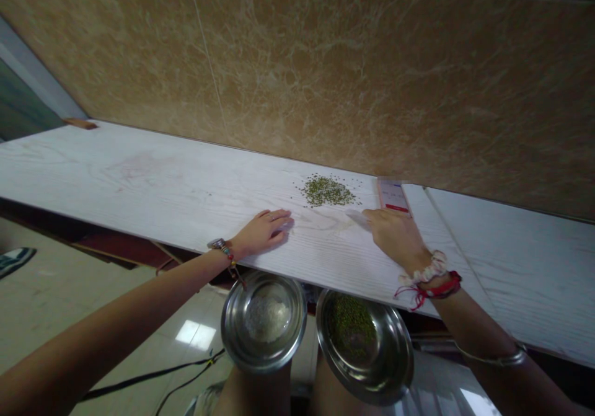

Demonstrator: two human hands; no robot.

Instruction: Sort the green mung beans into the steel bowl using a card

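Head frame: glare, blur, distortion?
Head view: glare on the floor, reflections in the steel bowls; head view: card print too soft to read, thin pale piece in right hand indistinct; head view: left forearm looks stretched toward the corner.

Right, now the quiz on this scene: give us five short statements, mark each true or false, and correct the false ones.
1. Small green beans lie scattered on the white table. True.
2. The left bowl holds green beans. False: it has whitish contents; the right bowl holds green beans.
3. Both bowls are metal. True.
4. The left hand is inside a bowl. False: it rests on the table.
5. A pale scrunchie circles the right hand's wrist. True.
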